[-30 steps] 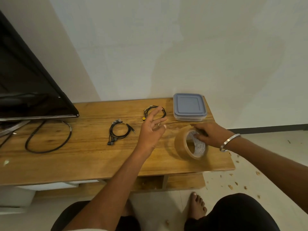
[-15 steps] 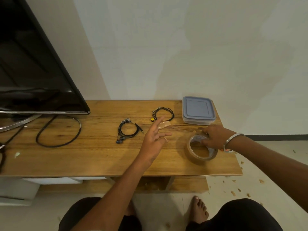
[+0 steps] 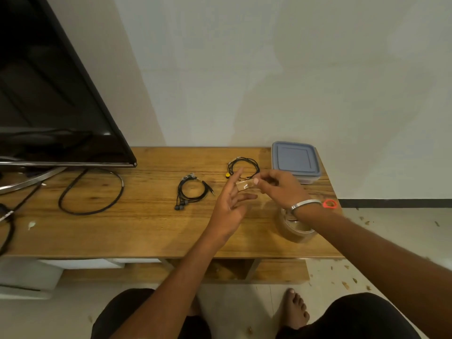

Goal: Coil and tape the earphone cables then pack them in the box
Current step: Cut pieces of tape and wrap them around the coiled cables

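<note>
While a short strip of brown tape [image 3: 242, 185] hangs in the air between both hands, the left hand [image 3: 228, 206] holds its fingers [image 3: 234, 177] spread and loose, the strip stuck to one fingertip, and the right hand [image 3: 281, 187] pinches the strip's other end between thumb and forefinger. Just behind the strip lies a coiled black earphone with a yellow plug [image 3: 242, 167], partly covered by the left fingertips. To the left of that coil, clear of both hands, lies a second coiled earphone [image 3: 192, 192] with dark earbuds and a bare jack. To the right of the yellow-plug coil stands the box [image 3: 294, 161], a shallow clear tub with a grey-blue lid shut on it; its near corner is hidden behind the right hand.

The tape roll [image 3: 297, 228] lies flat near the front right corner of the wooden surface [image 3: 146, 231], half hidden beneath the right wrist, which wears a metal bangle [image 3: 305, 204]. A small orange ring-shaped thing [image 3: 330, 204] sits at the right edge; what it is cannot be made out.

Bare wood lies open in front of and left of the second coil. Farther left a thick black cable [image 3: 93, 192] loops beneath a dark television [image 3: 49, 106], whose screen is cut off by the frame. The box stands close to the back right corner, next to a plain pale wall [image 3: 269, 69]. Below the front edge are a lower shelf [image 3: 281, 270], pale floor [image 3: 391, 226] littered with small flecks, and a bare foot [image 3: 296, 309].
</note>
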A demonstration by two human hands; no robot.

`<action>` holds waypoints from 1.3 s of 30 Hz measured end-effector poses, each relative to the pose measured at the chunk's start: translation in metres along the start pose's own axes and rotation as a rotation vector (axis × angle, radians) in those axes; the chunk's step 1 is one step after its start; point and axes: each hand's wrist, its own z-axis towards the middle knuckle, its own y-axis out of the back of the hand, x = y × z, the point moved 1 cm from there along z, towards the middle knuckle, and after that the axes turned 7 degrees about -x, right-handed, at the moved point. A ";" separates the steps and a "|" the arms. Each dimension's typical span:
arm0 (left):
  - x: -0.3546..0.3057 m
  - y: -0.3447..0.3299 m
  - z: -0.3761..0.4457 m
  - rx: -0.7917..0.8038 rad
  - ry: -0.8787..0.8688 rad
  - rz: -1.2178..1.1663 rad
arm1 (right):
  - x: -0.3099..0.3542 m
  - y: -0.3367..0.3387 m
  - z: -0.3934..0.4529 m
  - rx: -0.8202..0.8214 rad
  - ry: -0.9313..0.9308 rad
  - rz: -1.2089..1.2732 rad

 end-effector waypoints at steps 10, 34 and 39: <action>0.003 0.004 -0.001 0.008 -0.033 0.090 | -0.005 -0.012 0.004 -0.116 -0.049 0.034; 0.014 0.013 0.143 -0.220 -0.014 1.016 | -0.046 0.016 -0.001 0.008 0.257 -0.027; 0.012 0.002 0.160 -0.253 0.009 1.150 | -0.054 0.014 -0.002 -0.003 0.295 0.031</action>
